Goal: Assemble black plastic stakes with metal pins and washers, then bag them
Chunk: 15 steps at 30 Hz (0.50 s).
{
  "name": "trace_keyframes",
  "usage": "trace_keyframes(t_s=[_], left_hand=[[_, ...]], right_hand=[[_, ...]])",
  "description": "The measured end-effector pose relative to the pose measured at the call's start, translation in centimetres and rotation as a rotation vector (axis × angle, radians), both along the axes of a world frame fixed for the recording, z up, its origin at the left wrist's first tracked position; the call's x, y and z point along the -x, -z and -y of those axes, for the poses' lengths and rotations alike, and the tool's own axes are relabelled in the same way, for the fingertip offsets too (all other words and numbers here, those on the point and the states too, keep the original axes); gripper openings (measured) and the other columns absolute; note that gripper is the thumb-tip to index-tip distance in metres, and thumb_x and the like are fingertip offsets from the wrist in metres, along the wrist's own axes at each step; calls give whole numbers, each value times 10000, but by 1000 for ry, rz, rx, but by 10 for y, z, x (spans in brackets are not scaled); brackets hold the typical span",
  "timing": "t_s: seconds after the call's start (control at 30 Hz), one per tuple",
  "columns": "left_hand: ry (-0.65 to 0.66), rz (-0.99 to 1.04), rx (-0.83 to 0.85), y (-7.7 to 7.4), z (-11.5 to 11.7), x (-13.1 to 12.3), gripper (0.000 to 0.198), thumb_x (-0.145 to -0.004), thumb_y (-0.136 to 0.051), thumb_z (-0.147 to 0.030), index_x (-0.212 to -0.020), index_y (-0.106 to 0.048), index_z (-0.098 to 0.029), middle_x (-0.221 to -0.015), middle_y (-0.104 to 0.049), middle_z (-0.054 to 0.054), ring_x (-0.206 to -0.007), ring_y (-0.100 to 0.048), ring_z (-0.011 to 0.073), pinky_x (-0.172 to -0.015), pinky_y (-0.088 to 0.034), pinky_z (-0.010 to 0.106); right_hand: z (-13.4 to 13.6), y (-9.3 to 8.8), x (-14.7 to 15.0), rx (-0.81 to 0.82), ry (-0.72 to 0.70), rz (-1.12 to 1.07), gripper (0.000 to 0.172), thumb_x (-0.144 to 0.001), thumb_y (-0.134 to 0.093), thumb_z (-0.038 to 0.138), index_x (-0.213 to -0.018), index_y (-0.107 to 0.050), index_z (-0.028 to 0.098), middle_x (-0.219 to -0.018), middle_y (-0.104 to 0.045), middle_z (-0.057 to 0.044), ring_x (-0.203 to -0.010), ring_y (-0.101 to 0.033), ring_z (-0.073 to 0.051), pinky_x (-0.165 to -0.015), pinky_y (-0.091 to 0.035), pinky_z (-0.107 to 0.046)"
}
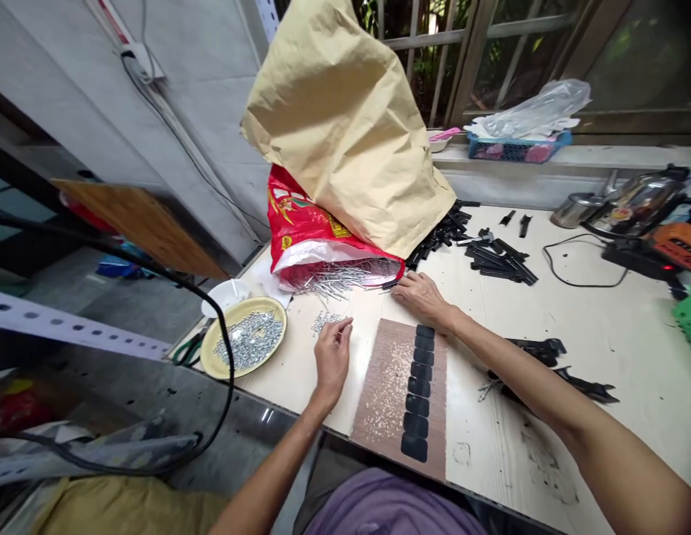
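My left hand is above the table with thumb and fingers pinched together; whatever is between them is too small to make out. Just behind it lies a small heap of tiny metal pieces. At the bag's mouth my right hand has its fingers curled down by the edge of a pile of black plastic pieces, their grip partly hidden. Thin metal pins spill from a red bag. Between my forearms lies a brown board bearing a row of black rectangular pieces.
A yellow plate of small metal parts stands at the table's left edge, beside green-handled scissors. A large tan paper sack leans over the red bag. More black parts, a corded orange tool and a kettle are at right.
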State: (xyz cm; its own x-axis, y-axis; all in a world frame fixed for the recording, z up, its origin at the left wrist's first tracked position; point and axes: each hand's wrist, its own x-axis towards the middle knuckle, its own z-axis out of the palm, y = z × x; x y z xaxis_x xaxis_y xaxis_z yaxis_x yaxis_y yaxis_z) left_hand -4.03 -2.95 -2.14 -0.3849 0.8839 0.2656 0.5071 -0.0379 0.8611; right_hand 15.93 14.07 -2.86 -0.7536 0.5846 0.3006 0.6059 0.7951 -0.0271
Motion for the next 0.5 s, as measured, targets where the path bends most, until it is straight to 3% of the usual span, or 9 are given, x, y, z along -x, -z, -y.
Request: trace_keyframes(t_s=[0.13,0.23,0.37,0.5], left_hand=[[-24,-446,33,0,-6,43,245,-886,-487,-304,-1000,-692,-232,-877,-613,73,-874,-510,225,-771,-401,326],[50,-680,88,6,-20,50,252,-892,-475,-306,-981,-701,-237,-878,-598,89,-882,-452,246,-713,-379,334],[158,-824,158,17,-40,45,230,-885,-488,-281,-897,-713,-233,-854,-581,95,-853,-421,246,-651,-339,331],[197,-806,193,21,-46,46,198,-866,-514,-227,-851,-710,-202,-836,-585,94,-845,-431,239,-670,-346,335]], right_hand=[[-10,14,11,14,59,4,203,-898,-505,301,-864,-681,206,-875,-594,-82,-863,-445,-220,-687,-287,-315],[-10,17,11,16,98,1,202,-902,-499,294,-857,-671,197,-895,-589,-82,-873,-454,-216,-692,-301,-315],[-7,18,9,34,106,30,200,-919,-469,266,-885,-651,191,-907,-601,-79,-877,-470,-212,-715,-327,-314],[-2,15,2,50,86,-18,233,-943,-396,224,-919,-619,160,-887,-608,-89,-861,-493,-205,-740,-370,-305]])
